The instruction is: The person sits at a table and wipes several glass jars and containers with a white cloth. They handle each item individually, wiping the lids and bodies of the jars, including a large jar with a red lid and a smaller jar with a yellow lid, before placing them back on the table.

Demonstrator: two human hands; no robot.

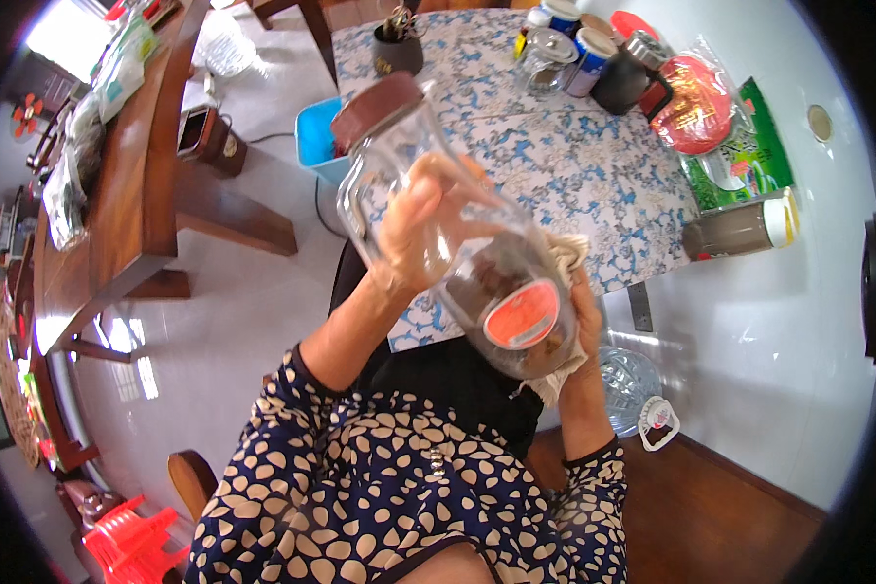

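Pale, glossy floor (pixel 243 297) spreads around a counter (pixel 545 165) covered in white cloth-like sheeting with blue and grey flowers. Left of the counter runs a long reddish-brown wooden table (pixel 131 204); just beside its left edge stands a light-blue plastic bin (pixel 313 136). Below the counter's right side sits a big clear plastic bottle (pixel 628 384). On the counter's right part lie a green printed packet (pixel 767 136) and a see-through canister with dark contents and a white lid (pixel 735 232); toward its far edge is a small dark-grey plant pot (pixel 397 56).

Above the counter's near edge, held in the air and tilted, is a tall clear jug (pixel 496 263) with a brown lid (pixel 375 109) and an orange-red oval label (pixel 522 314). Wiping looks to be partway along: the lid is on and a cream fabric cloth (pixel 568 251) bears against the jug's lower side, but how much surface is left cannot be told.

Of the two hands, the left hand (pixel 419 214) grips the jug around its middle, fingers curled; the right hand (pixel 584 316), partly hidden, clasps the cloth against it.
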